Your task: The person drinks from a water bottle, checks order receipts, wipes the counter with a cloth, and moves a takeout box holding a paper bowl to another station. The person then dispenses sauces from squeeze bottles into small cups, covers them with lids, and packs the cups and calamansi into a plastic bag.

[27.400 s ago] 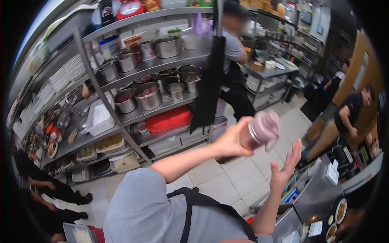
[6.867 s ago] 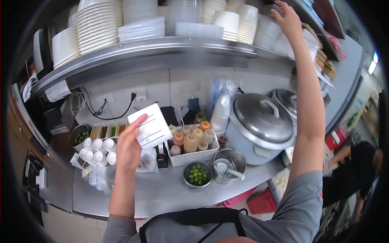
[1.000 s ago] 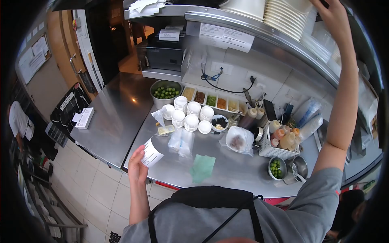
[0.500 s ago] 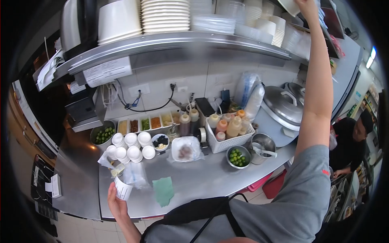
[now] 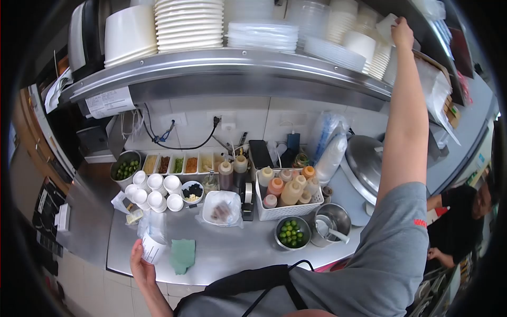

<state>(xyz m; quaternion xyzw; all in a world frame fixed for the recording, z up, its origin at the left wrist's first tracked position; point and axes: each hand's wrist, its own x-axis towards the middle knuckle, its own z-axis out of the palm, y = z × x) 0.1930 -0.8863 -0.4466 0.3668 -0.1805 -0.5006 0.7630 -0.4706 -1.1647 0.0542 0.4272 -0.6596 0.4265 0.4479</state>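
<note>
Left hand [image 5: 142,268], paper [image 5: 152,250] in grasp

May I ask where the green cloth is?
Lower left in the head view, the cloth lies on the counter, right of the slip in the left hand.

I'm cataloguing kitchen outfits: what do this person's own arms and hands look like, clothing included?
The left hand and right hand are ungloved. The right arm has a short grey sleeve with a small red marking near its edge; below that it is bare, with no watch or band visible. Any rings are too small to tell.
</note>
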